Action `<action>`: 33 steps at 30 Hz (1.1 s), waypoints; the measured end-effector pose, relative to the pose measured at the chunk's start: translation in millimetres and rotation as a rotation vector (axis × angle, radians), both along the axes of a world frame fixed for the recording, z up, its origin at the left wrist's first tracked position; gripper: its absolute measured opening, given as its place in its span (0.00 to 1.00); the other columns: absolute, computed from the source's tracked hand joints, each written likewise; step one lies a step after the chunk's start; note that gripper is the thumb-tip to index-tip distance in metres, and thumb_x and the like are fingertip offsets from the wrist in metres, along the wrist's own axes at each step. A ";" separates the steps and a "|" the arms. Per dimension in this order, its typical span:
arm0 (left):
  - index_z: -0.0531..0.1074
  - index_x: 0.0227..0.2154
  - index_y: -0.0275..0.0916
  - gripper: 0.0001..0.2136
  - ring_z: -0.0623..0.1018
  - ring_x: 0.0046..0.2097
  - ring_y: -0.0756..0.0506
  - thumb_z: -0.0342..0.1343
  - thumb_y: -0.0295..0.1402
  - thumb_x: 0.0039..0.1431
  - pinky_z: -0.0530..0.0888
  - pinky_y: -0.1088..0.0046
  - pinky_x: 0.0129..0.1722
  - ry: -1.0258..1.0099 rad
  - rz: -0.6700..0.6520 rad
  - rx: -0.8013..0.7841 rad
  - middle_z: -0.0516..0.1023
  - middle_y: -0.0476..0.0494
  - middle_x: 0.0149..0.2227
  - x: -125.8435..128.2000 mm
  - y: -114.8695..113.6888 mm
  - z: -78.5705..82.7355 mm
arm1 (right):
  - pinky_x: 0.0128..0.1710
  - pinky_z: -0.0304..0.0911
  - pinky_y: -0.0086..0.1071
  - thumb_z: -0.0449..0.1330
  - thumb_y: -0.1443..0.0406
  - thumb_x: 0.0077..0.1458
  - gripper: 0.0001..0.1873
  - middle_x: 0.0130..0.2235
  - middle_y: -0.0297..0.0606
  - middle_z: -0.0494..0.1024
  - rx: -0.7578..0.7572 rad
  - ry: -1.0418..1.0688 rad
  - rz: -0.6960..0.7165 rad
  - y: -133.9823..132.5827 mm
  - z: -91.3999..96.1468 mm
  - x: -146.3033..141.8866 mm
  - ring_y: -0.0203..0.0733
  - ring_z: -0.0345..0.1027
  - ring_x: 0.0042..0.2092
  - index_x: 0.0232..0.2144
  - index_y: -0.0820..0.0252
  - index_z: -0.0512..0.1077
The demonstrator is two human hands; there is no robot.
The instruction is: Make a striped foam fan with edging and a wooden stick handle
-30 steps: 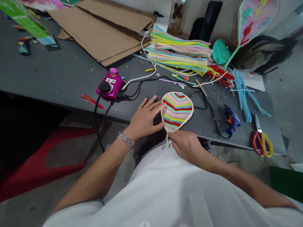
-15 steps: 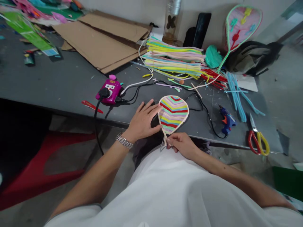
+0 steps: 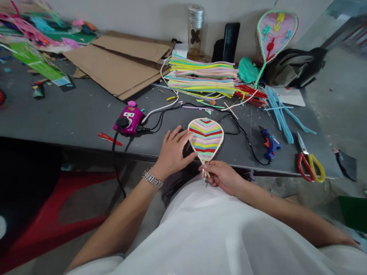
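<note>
A small fan-shaped craft piece (image 3: 205, 139) with coloured chevron stripes lies at the near edge of the grey table (image 3: 71, 114). My left hand (image 3: 172, 149) rests flat beside its left rim, fingers spread and touching it. My right hand (image 3: 220, 176) pinches the thin stem at the fan's lower tip, just off the table edge. A metal watch sits on my left wrist.
A purple power strip (image 3: 128, 119) with cables lies to the left, a blue glue gun (image 3: 268, 142) and red-yellow scissors (image 3: 309, 164) to the right. Stacked coloured strips (image 3: 200, 74), cardboard sheets (image 3: 120, 65), a bottle (image 3: 195, 32) and a finished pink fan (image 3: 275, 30) stand behind.
The view has tilted up and back, so the table sits lower in the picture. Both hands keep their places on the fan; my right hand's pinch on the stem has tightened slightly.
</note>
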State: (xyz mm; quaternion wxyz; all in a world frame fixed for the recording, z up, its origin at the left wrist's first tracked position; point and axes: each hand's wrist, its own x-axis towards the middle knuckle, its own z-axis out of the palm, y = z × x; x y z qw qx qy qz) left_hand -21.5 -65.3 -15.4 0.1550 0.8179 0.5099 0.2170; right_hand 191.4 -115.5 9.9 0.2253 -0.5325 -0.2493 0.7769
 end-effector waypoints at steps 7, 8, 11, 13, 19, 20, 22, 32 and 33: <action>0.68 0.61 0.40 0.24 0.61 0.74 0.29 0.55 0.47 0.69 0.58 0.38 0.70 -0.032 0.046 0.017 0.72 0.34 0.67 20.0 -12.2 0.3 | 0.20 0.50 0.27 0.61 0.54 0.57 0.14 0.25 0.35 0.80 0.428 -0.405 0.088 1.0 -2.7 37.2 0.32 0.58 0.19 0.31 0.58 0.72; 0.68 0.61 0.40 0.23 0.61 0.74 0.29 0.55 0.46 0.69 0.58 0.38 0.70 -0.026 0.041 0.023 0.72 0.34 0.67 21.1 -13.0 -1.1 | 0.22 0.52 0.28 0.60 0.55 0.59 0.12 0.25 0.35 0.80 0.517 -0.501 0.108 -0.1 -3.7 41.8 0.33 0.60 0.20 0.33 0.58 0.72; 0.68 0.61 0.40 0.22 0.61 0.74 0.28 0.56 0.44 0.69 0.58 0.37 0.70 0.004 0.022 0.047 0.72 0.34 0.68 21.4 -13.2 -5.4 | 0.27 0.52 0.30 0.57 0.59 0.63 0.08 0.28 0.34 0.82 0.731 -0.820 0.205 -6.1 -3.9 49.6 0.37 0.67 0.24 0.41 0.56 0.73; 0.69 0.60 0.40 0.21 0.61 0.73 0.28 0.56 0.44 0.70 0.58 0.36 0.70 0.024 0.011 0.076 0.72 0.34 0.68 20.3 -12.5 -7.8 | 0.29 0.50 0.32 0.57 0.61 0.65 0.07 0.28 0.35 0.81 0.836 -1.021 0.304 -10.6 -2.6 49.8 0.40 0.70 0.27 0.41 0.56 0.74; 0.71 0.59 0.40 0.18 0.62 0.73 0.29 0.55 0.41 0.71 0.61 0.39 0.69 0.034 -0.038 0.182 0.71 0.32 0.67 19.3 -12.1 -12.9 | 0.33 0.49 0.36 0.56 0.63 0.68 0.12 0.33 0.42 0.81 1.166 -1.316 0.439 -9.5 -6.3 46.8 0.43 0.71 0.34 0.33 0.58 0.76; 0.71 0.59 0.40 0.18 0.63 0.73 0.29 0.55 0.41 0.71 0.63 0.40 0.69 0.025 -0.048 0.192 0.71 0.32 0.67 19.8 -12.2 -13.8 | 0.34 0.50 0.36 0.56 0.63 0.69 0.12 0.34 0.43 0.81 1.216 -1.316 0.436 -7.3 -8.4 47.0 0.44 0.70 0.35 0.34 0.59 0.76; 0.72 0.58 0.39 0.17 0.65 0.72 0.31 0.55 0.40 0.71 0.65 0.42 0.68 -0.006 -0.066 0.204 0.71 0.31 0.66 21.2 -12.4 -15.3 | 0.36 0.53 0.35 0.54 0.63 0.70 0.13 0.34 0.43 0.80 1.303 -1.285 0.436 -2.9 -12.9 47.6 0.44 0.69 0.36 0.38 0.60 0.78; 0.77 0.44 0.39 0.09 0.76 0.59 0.37 0.53 0.34 0.72 0.74 0.54 0.61 -0.169 -0.069 0.187 0.79 0.35 0.55 41.4 -8.4 -7.0 | 0.37 0.52 0.37 0.54 0.73 0.65 0.15 0.36 0.42 0.77 1.397 -1.283 0.540 2.8 -18.0 46.5 0.43 0.63 0.36 0.38 0.59 0.81; 0.78 0.43 0.40 0.09 0.76 0.58 0.37 0.53 0.35 0.71 0.75 0.54 0.60 -0.169 -0.057 0.174 0.79 0.35 0.53 43.6 -7.3 -5.9 | 0.37 0.51 0.37 0.54 0.72 0.65 0.15 0.36 0.42 0.77 1.402 -1.297 0.554 3.3 -17.6 46.7 0.43 0.62 0.36 0.37 0.59 0.81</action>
